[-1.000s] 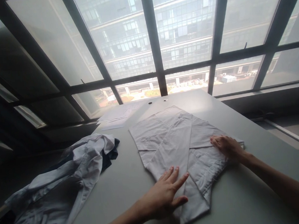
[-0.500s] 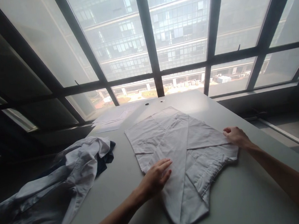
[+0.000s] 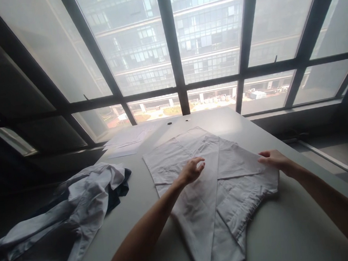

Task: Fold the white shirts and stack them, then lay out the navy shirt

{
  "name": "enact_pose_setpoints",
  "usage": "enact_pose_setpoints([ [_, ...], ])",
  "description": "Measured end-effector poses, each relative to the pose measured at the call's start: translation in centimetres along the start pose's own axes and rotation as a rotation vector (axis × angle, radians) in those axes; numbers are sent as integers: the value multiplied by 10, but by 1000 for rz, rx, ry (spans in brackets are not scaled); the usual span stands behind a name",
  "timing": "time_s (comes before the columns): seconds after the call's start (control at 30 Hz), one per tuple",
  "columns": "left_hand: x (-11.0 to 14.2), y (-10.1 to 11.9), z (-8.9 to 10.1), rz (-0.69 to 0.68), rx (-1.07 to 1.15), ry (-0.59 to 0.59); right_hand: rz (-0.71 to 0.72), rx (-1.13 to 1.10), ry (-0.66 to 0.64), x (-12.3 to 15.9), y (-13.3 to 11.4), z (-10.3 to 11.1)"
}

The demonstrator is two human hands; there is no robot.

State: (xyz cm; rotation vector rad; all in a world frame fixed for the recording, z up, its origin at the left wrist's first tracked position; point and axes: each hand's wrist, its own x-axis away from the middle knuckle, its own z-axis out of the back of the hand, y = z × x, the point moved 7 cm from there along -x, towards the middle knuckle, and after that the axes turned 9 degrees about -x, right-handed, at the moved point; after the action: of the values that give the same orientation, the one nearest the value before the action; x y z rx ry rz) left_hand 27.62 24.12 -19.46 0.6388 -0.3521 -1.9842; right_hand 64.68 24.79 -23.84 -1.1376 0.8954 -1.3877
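A white wrap-front garment (image 3: 200, 217) lies spread on the table, with overlapping diagonal panels and a gathered edge at its lower right. My right hand (image 3: 276, 163) pinches the garment's right edge between thumb and fingers and lifts it slightly. Over the middle of the garment is my left hand (image 3: 192, 170), fingers loosely bent and thumb apart, holding nothing. Whether its fingertips touch the cloth I cannot tell.
The white table (image 3: 280, 227) reaches up to tall framed windows. At left, a heap of white and dark blue cloth (image 3: 85, 195) hangs over the table edge. Sheets of paper (image 3: 126, 140) lie at the far left, near a dark round hole (image 3: 169, 123).
My left hand has moved forward over the garment, away from me. My right hand now grips the right edge and has raised it a little.
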Motion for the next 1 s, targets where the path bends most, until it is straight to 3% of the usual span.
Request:
enact_pose_setpoints([
  [0.13, -18, -25, -7, 134, 116, 47, 66, 88, -7, 8, -25, -11],
  [0.4, -8, -48, -13, 205, 196, 62, 289, 350, -52, 38, -66, -51],
  [0.53, -9, -54, -13, 226, 258, 134, 360, 447, -84, 57, -76, -69],
  [0.8, -7, -72, -11, 296, 307, 343, 392, 679, -210, 84, -67, -108],
  [0.9, -4, -69, -5, 274, 256, 405, 404, 727, -260, 89, -58, -116],
  [1.0, -2, -55, -2, 180, 185, 406, 415, 694, -399, 89, -49, -123],
])
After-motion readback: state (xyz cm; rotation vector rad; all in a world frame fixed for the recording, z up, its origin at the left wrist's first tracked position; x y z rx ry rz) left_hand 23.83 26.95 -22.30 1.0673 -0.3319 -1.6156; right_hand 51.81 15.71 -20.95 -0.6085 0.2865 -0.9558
